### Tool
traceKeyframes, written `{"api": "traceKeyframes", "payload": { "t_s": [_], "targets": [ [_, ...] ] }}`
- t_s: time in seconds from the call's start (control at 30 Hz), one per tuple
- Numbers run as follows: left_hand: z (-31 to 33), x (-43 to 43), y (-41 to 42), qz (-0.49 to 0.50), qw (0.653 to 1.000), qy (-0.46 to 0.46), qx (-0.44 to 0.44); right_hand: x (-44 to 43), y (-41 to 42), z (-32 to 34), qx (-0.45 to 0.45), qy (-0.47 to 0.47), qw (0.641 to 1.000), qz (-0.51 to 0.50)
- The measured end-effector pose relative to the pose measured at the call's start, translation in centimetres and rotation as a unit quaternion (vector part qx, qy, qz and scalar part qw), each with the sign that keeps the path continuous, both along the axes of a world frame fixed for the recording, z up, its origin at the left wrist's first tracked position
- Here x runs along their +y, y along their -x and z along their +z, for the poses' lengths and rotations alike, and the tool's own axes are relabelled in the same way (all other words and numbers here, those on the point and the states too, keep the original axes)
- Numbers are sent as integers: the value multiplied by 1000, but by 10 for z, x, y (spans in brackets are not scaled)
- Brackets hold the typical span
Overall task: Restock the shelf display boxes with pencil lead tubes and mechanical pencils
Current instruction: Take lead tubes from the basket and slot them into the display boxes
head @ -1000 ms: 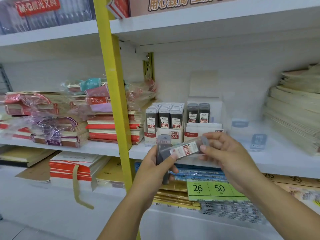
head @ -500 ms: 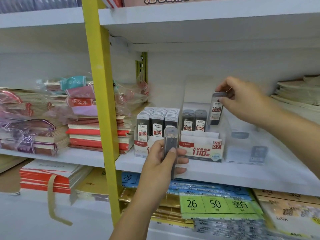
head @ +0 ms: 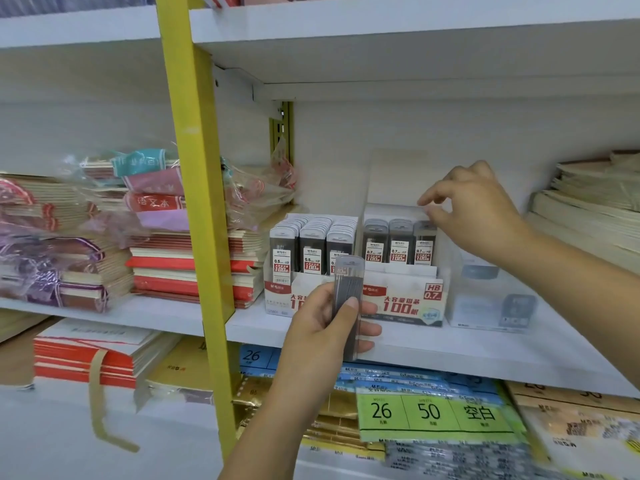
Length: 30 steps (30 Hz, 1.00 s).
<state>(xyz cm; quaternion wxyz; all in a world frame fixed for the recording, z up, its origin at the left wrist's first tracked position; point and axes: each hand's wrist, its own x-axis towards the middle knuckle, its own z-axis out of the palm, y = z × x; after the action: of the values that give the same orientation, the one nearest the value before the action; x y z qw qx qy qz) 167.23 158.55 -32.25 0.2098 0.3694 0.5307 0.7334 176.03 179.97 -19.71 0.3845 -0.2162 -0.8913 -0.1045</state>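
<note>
Two white display boxes stand side by side on the middle shelf. The 0.5 box (head: 278, 295) is packed with rows of grey lead tubes (head: 311, 249). In the HB 0.7 box (head: 408, 301) three tubes stand in the front row, and the rightmost tube (head: 424, 244) sits under my right hand (head: 474, 211). That hand hovers just above it with thumb and forefinger loosely curled and nothing between them. In front of the boxes my left hand (head: 322, 327) grips a small stack of lead tubes (head: 347, 289) held upright. No mechanical pencils are visible.
A clear plastic box (head: 491, 299) stands right of the 0.7 box. Stacks of notebooks (head: 194, 268) lie to the left past the yellow upright (head: 194, 174), with more paper stacks (head: 588, 209) at the right. The shelf above (head: 415, 36) hangs low overhead. Paper packs fill the shelf below.
My right hand took one tube from my left hand, carried it up to the 0.7 box, set it in the front row's right slot and let go. The left hand stayed put.
</note>
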Motion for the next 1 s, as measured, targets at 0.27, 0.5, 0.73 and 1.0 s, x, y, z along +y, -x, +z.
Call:
{"api": "traceKeyframes", "payload": {
  "t_s": [0.27,0.5,0.73,1.0],
  "targets": [
    [4,3,-13,-25,999,6,36,-79,-28,-38,-48,346,900,262],
    [3,-6,-12,-48,995,82,31,-69,-44,-43,41,490,794,357],
    [2,-6,-15,55,994,31,86,-66,-44,-53,102,565,737,356],
    [-3,11,-17,289,852,48,435,-46,-54,-12,190,314,881,298]
  ]
}}
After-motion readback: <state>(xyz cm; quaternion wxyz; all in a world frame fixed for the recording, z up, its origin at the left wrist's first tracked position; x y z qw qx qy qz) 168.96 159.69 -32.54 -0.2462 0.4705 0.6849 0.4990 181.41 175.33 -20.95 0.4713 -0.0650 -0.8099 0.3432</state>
